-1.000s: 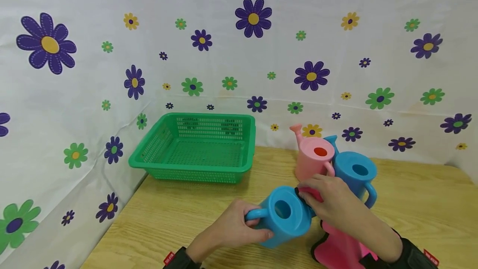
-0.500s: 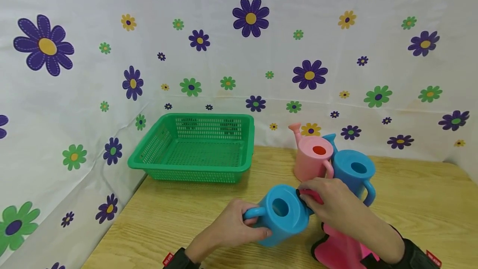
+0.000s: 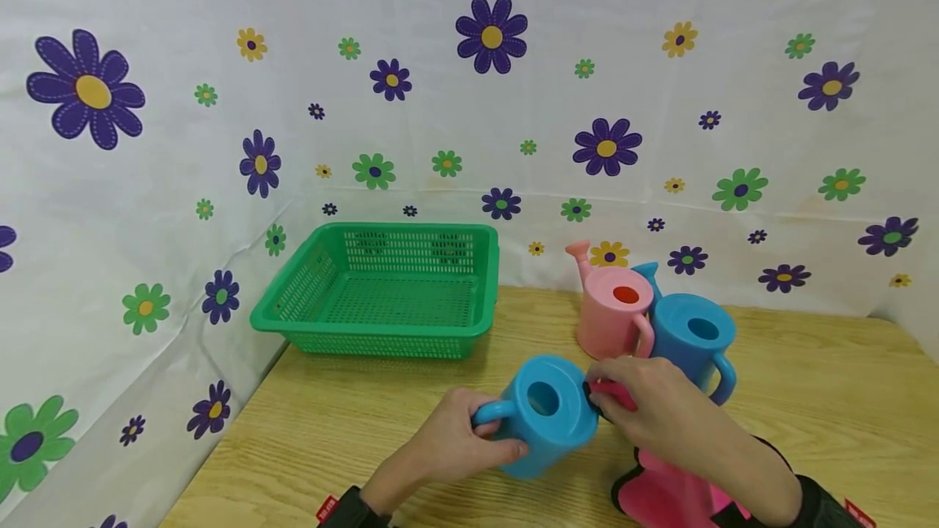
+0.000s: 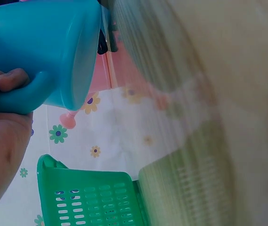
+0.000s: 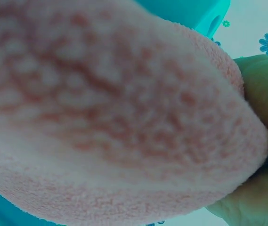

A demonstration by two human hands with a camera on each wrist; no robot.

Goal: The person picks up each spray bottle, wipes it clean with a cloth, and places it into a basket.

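My left hand (image 3: 458,442) grips the loop handle of a blue watering can (image 3: 553,434), which is tilted toward the right with its round top hole facing up. In the left wrist view, my fingers curl around the handle of the watering can (image 4: 35,42). On its far right side, my right hand (image 3: 656,402) pinches a pink cloth (image 3: 663,491) with black edging against the can, hiding the spout. The cloth hangs down below that hand. Fluffy pink fabric of the cloth (image 5: 134,132) fills most of the right wrist view.
Behind the right hand stand a pink watering can (image 3: 605,324) and another blue watering can (image 3: 682,349), side by side. A green slotted basket (image 3: 381,341) with nothing in it sits at the back left of the wooden table (image 3: 315,422). Flower-printed white fabric (image 3: 308,153) hangs behind.
The held blue watering can has shifted slightly left and up in the head view. My right hand, still holding the cloth at its side, has moved a little lower.
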